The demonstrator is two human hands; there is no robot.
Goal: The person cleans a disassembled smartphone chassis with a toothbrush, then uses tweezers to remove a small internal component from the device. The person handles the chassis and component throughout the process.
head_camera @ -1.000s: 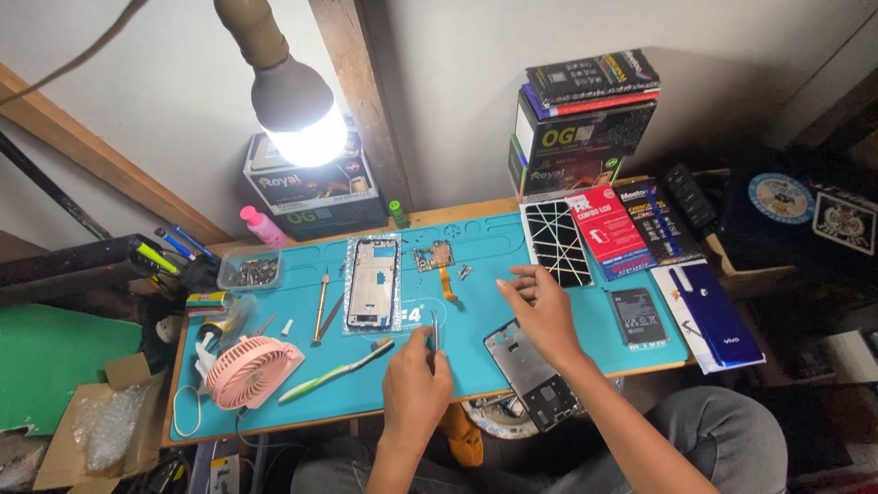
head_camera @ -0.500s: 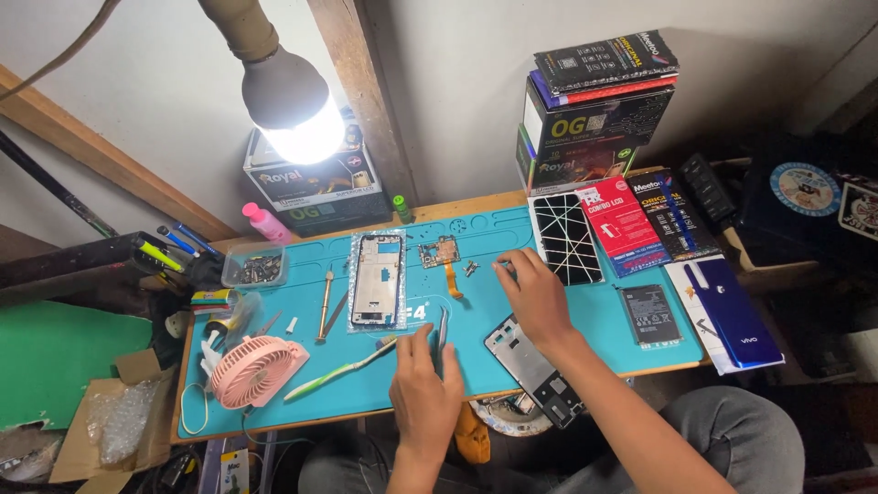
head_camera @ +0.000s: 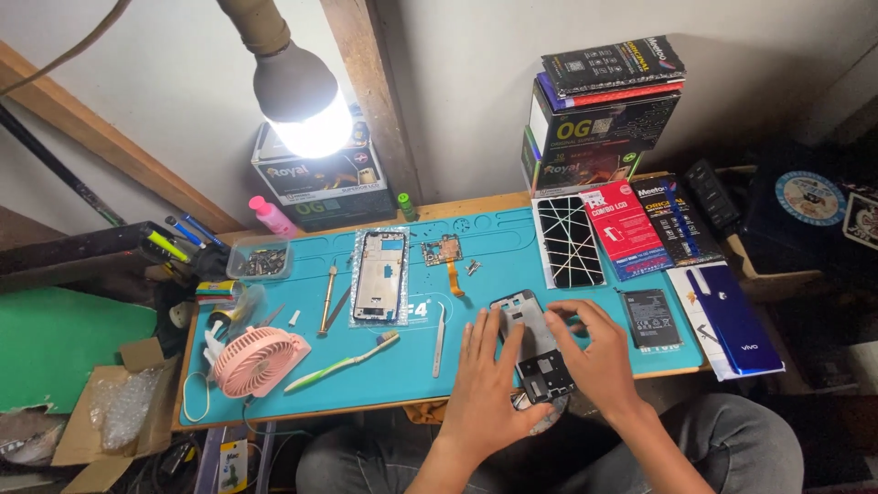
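Both hands rest on the opened phone body (head_camera: 535, 352) at the near edge of the blue work mat (head_camera: 494, 238): the left hand (head_camera: 489, 384) lies spread flat to steady it, while the right hand (head_camera: 590, 352) curls its fingertips over the far side. Tweezers (head_camera: 440, 338) lie just left within reach, and a battery (head_camera: 651, 318) lies to the right.
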